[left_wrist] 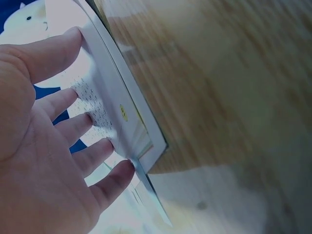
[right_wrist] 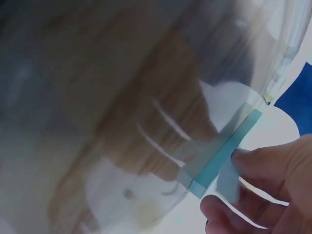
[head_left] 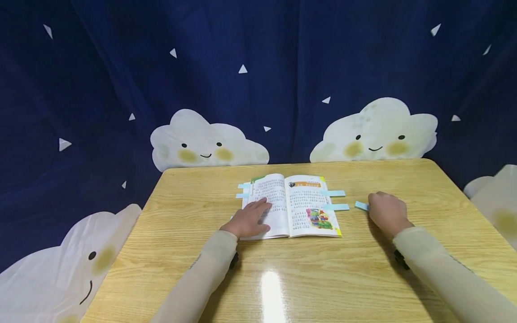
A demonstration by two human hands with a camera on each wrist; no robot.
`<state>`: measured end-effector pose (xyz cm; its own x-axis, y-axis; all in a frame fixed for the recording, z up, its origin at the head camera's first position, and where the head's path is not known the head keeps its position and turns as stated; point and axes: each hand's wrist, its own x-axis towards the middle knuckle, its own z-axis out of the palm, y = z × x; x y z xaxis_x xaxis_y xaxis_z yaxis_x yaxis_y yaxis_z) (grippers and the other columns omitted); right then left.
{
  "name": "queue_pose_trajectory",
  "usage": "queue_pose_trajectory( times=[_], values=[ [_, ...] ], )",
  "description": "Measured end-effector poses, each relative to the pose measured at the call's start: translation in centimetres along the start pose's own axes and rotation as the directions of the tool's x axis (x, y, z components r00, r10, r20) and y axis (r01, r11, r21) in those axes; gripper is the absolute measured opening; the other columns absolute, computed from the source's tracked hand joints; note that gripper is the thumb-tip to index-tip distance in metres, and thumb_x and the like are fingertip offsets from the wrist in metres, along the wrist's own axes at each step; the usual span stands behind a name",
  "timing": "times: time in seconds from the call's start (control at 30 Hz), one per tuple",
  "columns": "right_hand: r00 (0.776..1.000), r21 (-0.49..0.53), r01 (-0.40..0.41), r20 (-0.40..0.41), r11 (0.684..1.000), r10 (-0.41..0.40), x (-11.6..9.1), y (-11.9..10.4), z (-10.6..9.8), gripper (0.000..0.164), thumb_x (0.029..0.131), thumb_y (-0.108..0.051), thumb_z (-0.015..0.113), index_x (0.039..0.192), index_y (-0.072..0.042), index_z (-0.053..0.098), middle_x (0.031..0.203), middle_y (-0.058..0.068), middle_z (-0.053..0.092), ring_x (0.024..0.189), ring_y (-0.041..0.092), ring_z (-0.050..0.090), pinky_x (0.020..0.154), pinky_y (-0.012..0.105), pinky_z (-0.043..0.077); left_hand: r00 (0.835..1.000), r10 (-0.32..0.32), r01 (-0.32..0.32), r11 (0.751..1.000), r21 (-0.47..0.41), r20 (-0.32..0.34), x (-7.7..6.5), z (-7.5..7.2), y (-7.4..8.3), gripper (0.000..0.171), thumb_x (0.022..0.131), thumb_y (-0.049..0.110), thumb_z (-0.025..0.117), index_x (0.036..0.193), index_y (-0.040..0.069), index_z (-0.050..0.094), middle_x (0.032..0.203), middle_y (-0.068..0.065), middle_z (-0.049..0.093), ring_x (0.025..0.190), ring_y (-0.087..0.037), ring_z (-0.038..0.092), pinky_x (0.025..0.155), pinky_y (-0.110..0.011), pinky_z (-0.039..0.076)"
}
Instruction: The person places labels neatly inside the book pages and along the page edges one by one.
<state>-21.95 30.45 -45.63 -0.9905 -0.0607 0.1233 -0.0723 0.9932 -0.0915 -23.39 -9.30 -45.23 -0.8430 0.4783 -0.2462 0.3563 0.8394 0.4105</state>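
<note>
An open book [head_left: 304, 199] with printed text and a coloured picture lies on the wooden table. My left hand [head_left: 250, 219] rests on its left page, fingers spread; the left wrist view shows the fingertips [left_wrist: 105, 146] against the paper. Right of the book, my right hand [head_left: 388, 213] pinches a light blue sticky tab [head_left: 361, 206] between thumb and fingers, its free end pointing at the book. In the right wrist view this blue strip [right_wrist: 224, 153] sticks out past the thumb. Two blue tabs [head_left: 338, 193] project from the right page's edge.
More blue tabs [head_left: 242, 195] stick out along the book's left edge. The wooden table [head_left: 194, 197] reaches back to a dark blue curtain [head_left: 274, 80] with smiling white clouds [head_left: 375, 130]. A bright reflection lies on the tabletop in front of the book.
</note>
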Motion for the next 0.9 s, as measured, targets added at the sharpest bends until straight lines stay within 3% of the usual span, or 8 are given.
queue_pose_trajectory(
  times=[0.23, 0.4, 0.53, 0.63, 0.9],
  values=[
    [0.992, 0.105, -0.036, 0.123, 0.994, 0.023, 0.1, 0.9, -0.4, 0.012, 0.091, -0.003, 0.052, 0.087, 0.001, 0.063, 0.075, 0.017, 0.063, 0.062, 0.029, 0.060, 0.048, 0.042, 0.046, 1.000, -0.001, 0.001, 1.000, 0.005, 0.008, 0.0, -0.1, 0.4, 0.067, 0.095, 0.036, 0.062, 0.155, 0.024, 0.034, 0.168, -0.001, 0.020, 0.154, -0.029, 0.022, 0.119, -0.062, 0.026],
    [0.981, 0.232, -0.076, 0.189, 0.970, 0.032, 0.4, 1.5, -0.8, 0.018, 0.094, -0.013, 0.055, 0.095, 0.004, 0.060, 0.079, 0.016, 0.065, 0.063, 0.023, 0.057, 0.053, 0.035, 0.045, 1.000, -0.005, 0.004, 1.000, 0.006, 0.008, 0.0, 0.0, 0.4, 0.067, 0.095, 0.037, 0.062, 0.155, 0.024, 0.034, 0.168, -0.001, 0.019, 0.155, -0.029, 0.022, 0.120, -0.062, 0.026],
    [0.969, 0.301, -0.124, 0.243, 0.946, 0.049, 0.7, 1.8, -0.8, 0.025, 0.093, -0.022, 0.064, 0.090, 0.002, 0.060, 0.074, 0.011, 0.064, 0.062, 0.019, 0.053, 0.054, 0.030, 0.041, 1.000, 0.000, 0.000, 1.000, 0.010, 0.003, 0.0, 0.0, 0.3, 0.067, 0.095, 0.036, 0.062, 0.155, 0.023, 0.034, 0.168, -0.001, 0.020, 0.154, -0.029, 0.022, 0.119, -0.062, 0.026],
    [0.965, 0.334, -0.134, 0.258, 0.933, 0.046, 0.8, 1.9, -0.9, 0.022, 0.090, -0.020, 0.068, 0.084, 0.000, 0.062, 0.073, 0.009, 0.063, 0.063, 0.018, 0.053, 0.055, 0.029, 0.041, 1.000, 0.002, -0.002, 1.000, 0.009, 0.002, 0.0, 0.0, 0.2, 0.067, 0.095, 0.036, 0.062, 0.155, 0.023, 0.034, 0.168, -0.001, 0.019, 0.154, -0.029, 0.022, 0.119, -0.062, 0.026],
    [0.952, 0.388, -0.135, 0.306, 0.912, 0.010, 1.3, 2.0, -0.9, 0.016, 0.089, -0.011, 0.064, 0.075, -0.004, 0.059, 0.066, 0.003, 0.057, 0.062, 0.017, 0.049, 0.061, 0.030, 0.041, 1.000, 0.003, -0.003, 1.000, -0.005, -0.001, -0.2, 0.2, -0.1, 0.067, 0.095, 0.035, 0.062, 0.155, 0.022, 0.034, 0.168, 0.000, 0.020, 0.154, -0.030, 0.022, 0.118, -0.064, 0.027]
  ],
)
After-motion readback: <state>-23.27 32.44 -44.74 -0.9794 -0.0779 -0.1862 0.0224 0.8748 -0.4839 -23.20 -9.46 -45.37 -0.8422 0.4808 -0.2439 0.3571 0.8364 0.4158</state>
